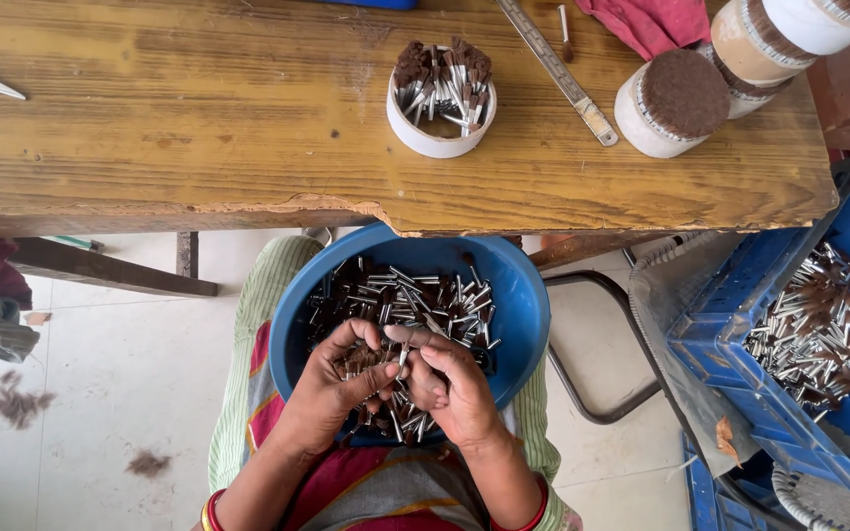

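A round blue bowl (528, 295) rests on my lap, filled with several small metal ferrules tipped with brown bristle (415, 300). My left hand (332, 388) is cupped over the bowl and holds a bunch of these pieces in its palm. My right hand (455, 388) pinches one small piece between thumb and fingers, touching the left hand's fingertips. On the wooden table (199, 128) above stands a white ring-shaped cup (440, 143) packed with upright pieces, bristle ends up.
A metal ruler (558, 71) lies on the table beside white rolls capped with brown pads (671, 103) and a red cloth (651, 22). A blue crate (720, 344) at right holds more metal pieces. Brown fibre tufts (17, 403) lie on the tiled floor.
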